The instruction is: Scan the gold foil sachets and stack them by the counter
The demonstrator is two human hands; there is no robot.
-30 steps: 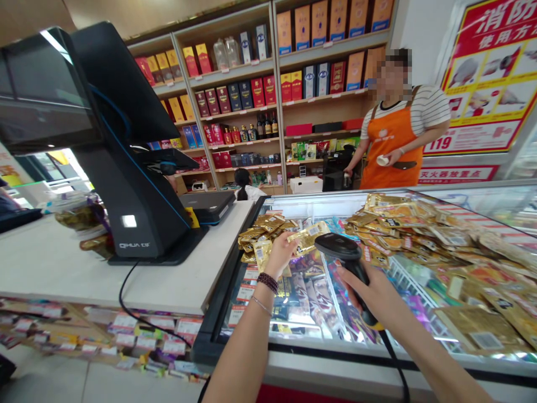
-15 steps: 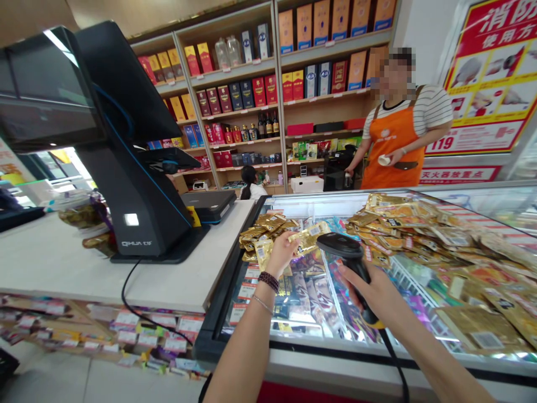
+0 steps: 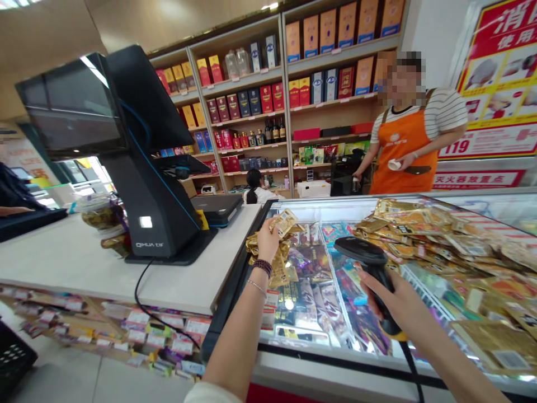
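- Only got the head view here. Left hand (image 3: 268,240) has its fingers pinched on a gold packet (image 3: 285,223), holding it at the far left end of the freezer (image 3: 226,302), right over the small pile (image 3: 279,274) of similar gold ones. Can't tell if the packet touches the pile. There's a beaded bracelet (image 3: 263,267) on that wrist.
- Right hand (image 3: 388,294) is wrapped round the handle of a black scanner (image 3: 363,249), head up and facing left, cable (image 3: 409,358) hanging down below. Scanner and packet are clearly apart.
- Big heap (image 3: 423,224) of gold packets is spread over the right side of the freezer, beyond the scanner and off to its right. Through the glass you can see colourful wrappers (image 3: 310,263) and white wire dividers.
- To the left is the white bench (image 3: 197,288) with a black till (image 3: 163,207) on it, plus a jar (image 3: 100,215) just beside that.
- Behind the freezer, a co-worker in an orange apron (image 3: 405,154) has something small and white in one hand. Someone with a dark ponytail (image 3: 252,193) is low down in front of the shelves (image 3: 286,106), which are loaded with boxes and bottles.
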